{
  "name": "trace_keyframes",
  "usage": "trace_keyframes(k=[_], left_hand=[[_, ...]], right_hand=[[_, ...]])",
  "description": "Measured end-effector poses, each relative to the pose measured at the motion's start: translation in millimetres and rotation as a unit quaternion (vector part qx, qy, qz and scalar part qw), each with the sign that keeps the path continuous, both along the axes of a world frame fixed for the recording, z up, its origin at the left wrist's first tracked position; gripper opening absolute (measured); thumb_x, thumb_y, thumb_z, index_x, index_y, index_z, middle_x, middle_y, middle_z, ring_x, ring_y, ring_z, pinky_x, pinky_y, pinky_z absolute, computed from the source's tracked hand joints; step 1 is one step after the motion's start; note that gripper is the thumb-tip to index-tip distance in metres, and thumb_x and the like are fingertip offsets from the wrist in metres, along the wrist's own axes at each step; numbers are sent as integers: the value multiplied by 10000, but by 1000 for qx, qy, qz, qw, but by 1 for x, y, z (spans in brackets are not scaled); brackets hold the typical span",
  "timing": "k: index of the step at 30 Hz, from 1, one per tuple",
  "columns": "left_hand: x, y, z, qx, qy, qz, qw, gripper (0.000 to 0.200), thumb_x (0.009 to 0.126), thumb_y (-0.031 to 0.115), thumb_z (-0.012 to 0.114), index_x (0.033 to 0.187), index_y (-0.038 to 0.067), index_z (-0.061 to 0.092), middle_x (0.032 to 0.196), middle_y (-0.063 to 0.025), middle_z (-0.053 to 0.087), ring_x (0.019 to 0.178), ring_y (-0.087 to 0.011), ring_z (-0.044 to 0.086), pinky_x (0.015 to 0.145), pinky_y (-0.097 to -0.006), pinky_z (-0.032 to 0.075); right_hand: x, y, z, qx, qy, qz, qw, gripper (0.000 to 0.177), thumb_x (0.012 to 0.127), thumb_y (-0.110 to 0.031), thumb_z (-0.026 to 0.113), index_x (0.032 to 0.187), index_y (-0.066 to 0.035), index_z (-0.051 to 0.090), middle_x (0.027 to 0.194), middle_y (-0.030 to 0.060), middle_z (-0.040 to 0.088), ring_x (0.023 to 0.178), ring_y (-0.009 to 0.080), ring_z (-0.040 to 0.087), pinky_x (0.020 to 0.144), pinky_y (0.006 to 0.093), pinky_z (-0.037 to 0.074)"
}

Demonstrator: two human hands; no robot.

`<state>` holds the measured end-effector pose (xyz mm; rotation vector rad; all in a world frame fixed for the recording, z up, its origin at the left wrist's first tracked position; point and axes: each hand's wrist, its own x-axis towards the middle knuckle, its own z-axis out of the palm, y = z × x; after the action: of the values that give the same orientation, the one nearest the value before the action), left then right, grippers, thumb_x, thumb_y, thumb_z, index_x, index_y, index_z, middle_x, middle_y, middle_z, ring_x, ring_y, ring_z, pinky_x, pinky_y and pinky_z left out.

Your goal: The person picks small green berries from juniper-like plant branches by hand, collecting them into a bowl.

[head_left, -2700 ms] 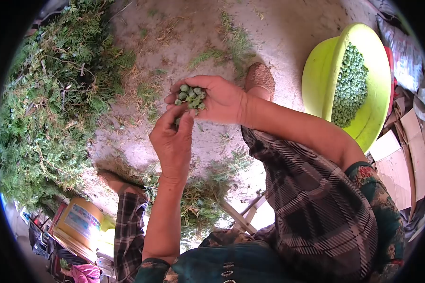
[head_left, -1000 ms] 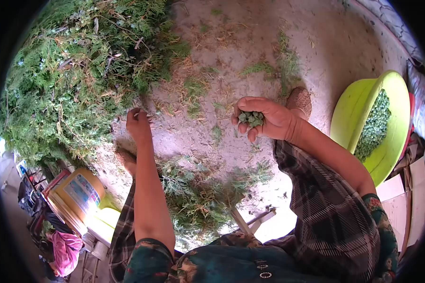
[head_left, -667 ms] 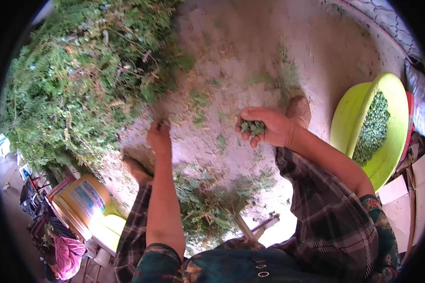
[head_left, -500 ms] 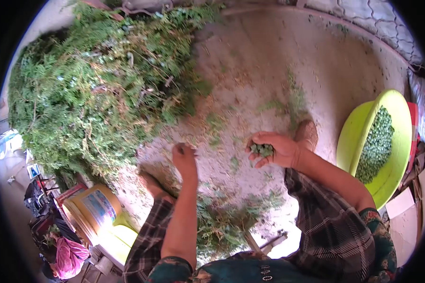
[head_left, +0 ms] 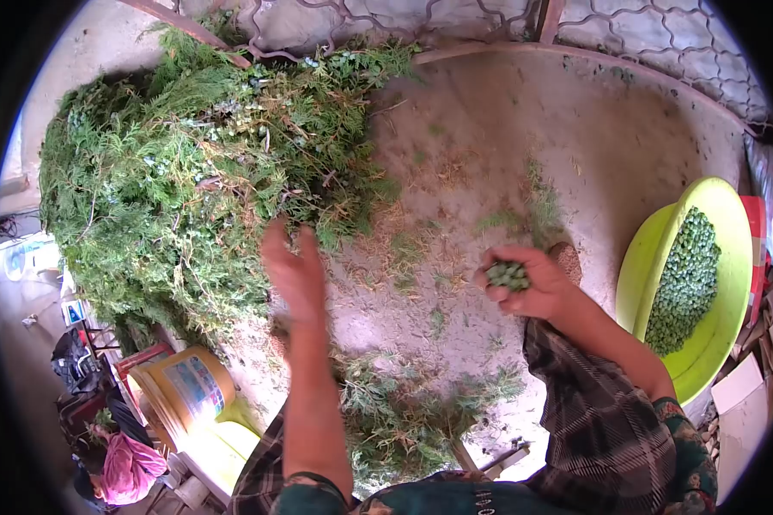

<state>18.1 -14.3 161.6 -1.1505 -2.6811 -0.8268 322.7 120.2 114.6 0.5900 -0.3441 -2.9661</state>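
My right hand [head_left: 537,279] is cupped around a small heap of green, berry-like cones [head_left: 508,275], held over the bare floor between my knees. My left hand [head_left: 296,270] is at the near right edge of a big pile of cut evergreen branches [head_left: 172,180], fingers spread and slightly blurred, with nothing visible in them. Pale bluish cones dot the branches. To the right, a lime-green basin [head_left: 730,300] leans at a tilt and contains many more of the same cones [head_left: 685,283].
Evergreen sprigs [head_left: 404,412] lie on the floor between my legs. A yellow bucket [head_left: 189,390] stands at lower left, near a pink cloth [head_left: 129,468]. Metal lattice [head_left: 610,39] runs along the far side. Cardboard [head_left: 739,399] lies below the basin.
My left hand has moved up and left to the branch pile, its fingers opening from a closed pinch. My right hand, still cupping the cones, has shifted slightly right.
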Motion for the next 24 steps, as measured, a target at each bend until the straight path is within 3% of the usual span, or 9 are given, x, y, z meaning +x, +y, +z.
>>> trace_keyframes(k=[2,5,6,11,14,16,17,22,24], left_hand=[[-53,13,16,-180,65,119,974,660,770,364,682,1276,18,437,1301,-270,414,1177,-368,453,955,-458,401],[-94,17,-3,-244,-27,177,953,802,667,411,755,1314,72,422,1322,-279,377,1179,-442,400,957,-526,376],[-110,8,-25,-172,-114,161,965,846,628,453,773,1317,109,423,1346,-266,344,1215,-445,360,965,-522,370],[-89,-14,-28,-224,-14,102,969,753,651,377,763,1263,73,448,1221,-247,461,1162,-438,422,940,-486,398],[-85,-23,-29,-181,25,105,977,619,662,285,730,1194,59,505,1045,-203,593,1000,-368,556,843,-437,456],[-86,-29,-25,-164,1,106,981,584,673,264,703,1185,52,520,1007,-202,612,937,-364,582,811,-433,468],[-87,-31,-25,-144,-18,101,984,550,683,243,676,1176,45,534,968,-200,631,873,-359,607,779,-429,479],[-91,-49,-40,-36,-41,69,996,530,701,174,603,1173,-53,523,886,-170,660,721,-293,631,702,-376,491],[-68,-45,-30,16,-144,83,986,495,715,141,585,1164,-58,524,873,-139,649,703,-245,604,685,-345,483]], right_hand=[[14,17,34,35,28,-116,992,265,897,-269,510,959,-21,581,936,164,610,678,223,614,454,312,527],[53,41,84,158,2,-273,949,264,927,-254,460,968,-8,547,923,160,547,630,207,578,371,290,482],[76,52,88,198,-8,-305,932,244,926,-260,469,978,-28,524,917,138,531,597,171,550,355,248,445],[168,82,121,421,-181,-435,775,196,948,-209,444,951,-27,516,889,99,529,597,125,477,396,225,380],[245,99,82,468,-335,-435,692,196,940,-220,461,937,-38,534,895,95,561,616,120,488,449,243,410],[285,106,52,452,-570,-424,539,175,925,-218,482,906,-58,551,897,97,579,643,129,504,468,246,421],[296,104,40,459,-639,-397,472,210,911,-225,502,971,-39,578,944,107,592,738,151,539,598,268,469],[274,83,31,691,-676,-150,208,341,914,-242,506,1132,11,574,1086,102,591,996,172,534,930,307,386],[231,78,58,721,-643,-175,190,321,912,-225,514,1120,11,580,1086,95,589,1012,178,531,933,305,385]])
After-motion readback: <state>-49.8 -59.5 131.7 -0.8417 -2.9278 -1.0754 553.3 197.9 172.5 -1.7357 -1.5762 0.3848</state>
